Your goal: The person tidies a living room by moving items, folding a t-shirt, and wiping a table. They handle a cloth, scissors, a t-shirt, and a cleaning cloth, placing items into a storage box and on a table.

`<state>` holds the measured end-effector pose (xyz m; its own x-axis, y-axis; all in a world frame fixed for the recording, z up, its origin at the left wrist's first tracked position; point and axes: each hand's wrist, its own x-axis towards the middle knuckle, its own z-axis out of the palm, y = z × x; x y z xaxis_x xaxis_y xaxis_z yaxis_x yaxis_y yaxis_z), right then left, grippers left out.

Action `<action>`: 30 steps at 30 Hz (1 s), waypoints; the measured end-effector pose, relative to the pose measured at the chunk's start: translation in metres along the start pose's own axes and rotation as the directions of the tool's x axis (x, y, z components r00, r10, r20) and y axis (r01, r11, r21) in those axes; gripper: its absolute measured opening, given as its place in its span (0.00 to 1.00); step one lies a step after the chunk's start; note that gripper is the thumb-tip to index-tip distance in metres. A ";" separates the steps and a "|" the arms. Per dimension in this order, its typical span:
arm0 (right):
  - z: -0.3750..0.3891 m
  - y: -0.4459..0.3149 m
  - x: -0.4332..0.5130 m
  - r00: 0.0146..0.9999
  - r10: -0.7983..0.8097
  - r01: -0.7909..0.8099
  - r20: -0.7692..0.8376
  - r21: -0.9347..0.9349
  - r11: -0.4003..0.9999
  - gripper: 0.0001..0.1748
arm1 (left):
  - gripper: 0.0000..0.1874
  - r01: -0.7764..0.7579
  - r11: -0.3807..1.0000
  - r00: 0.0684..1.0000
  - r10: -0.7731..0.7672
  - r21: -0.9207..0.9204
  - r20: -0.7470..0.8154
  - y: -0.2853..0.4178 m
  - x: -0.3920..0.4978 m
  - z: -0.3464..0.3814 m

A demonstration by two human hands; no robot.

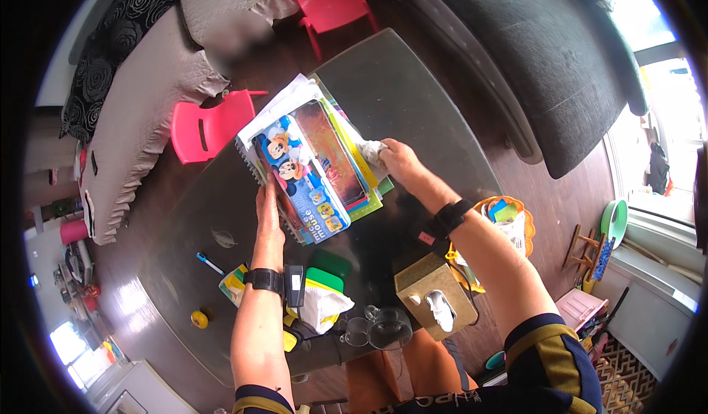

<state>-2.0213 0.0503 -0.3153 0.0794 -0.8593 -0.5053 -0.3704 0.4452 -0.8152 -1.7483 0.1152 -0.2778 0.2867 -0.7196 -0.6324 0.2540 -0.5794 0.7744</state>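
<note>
A stack of books and papers lies on the dark table (387, 76), with a spiral-bound notebook (249, 162) along its left side. On top rests a blue pencil case (301, 184) printed with cartoon mice, beside a reddish picture cover (326, 143). My left hand (269, 217) lies along the stack's left edge, touching it; its grip there is partly hidden. In my right hand (401, 162) is a crumpled white cloth or tissue (372, 151), held at the stack's right edge by the yellow-edged sheets (359, 159).
Near me stand a gold tissue box (409, 281), glass cups (390, 328) and a green-and-yellow container (323, 281). A blue-and-white pen (210, 263) and a yellow round object (199, 319) lie left. An orange basket (528, 231) is right; pink chairs (213, 129) and a grey sofa (531, 43) surround the table.
</note>
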 end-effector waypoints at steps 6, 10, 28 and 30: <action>-0.002 -0.004 -0.005 0.984 0.159 -0.176 0.077 0.343 0.923 0.15 | 0.40 -0.028 1.000 1.000 0.028 0.010 -0.001 -0.004 -0.009 0.006; -0.020 0.010 -0.001 0.988 0.155 -0.146 -0.025 0.226 0.963 0.12 | 0.41 -0.046 0.996 0.998 0.049 0.080 -0.035 -0.016 -0.018 0.024; -0.162 0.072 -0.043 0.959 0.203 -0.121 -0.196 0.361 0.925 0.15 | 0.40 0.135 0.965 0.933 -0.047 -0.224 0.358 -0.010 -0.080 0.114; -0.172 0.071 -0.061 0.954 0.118 0.006 -0.276 0.411 0.912 0.15 | 0.34 0.301 0.897 0.947 -0.242 -0.324 0.210 -0.017 -0.126 0.107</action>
<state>-2.2118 0.0907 -0.2936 -0.2235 -0.8365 -0.5003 0.0434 0.5043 -0.8624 -1.8878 0.1742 -0.2095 0.0162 -0.6217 -0.7831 0.6137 -0.6122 0.4987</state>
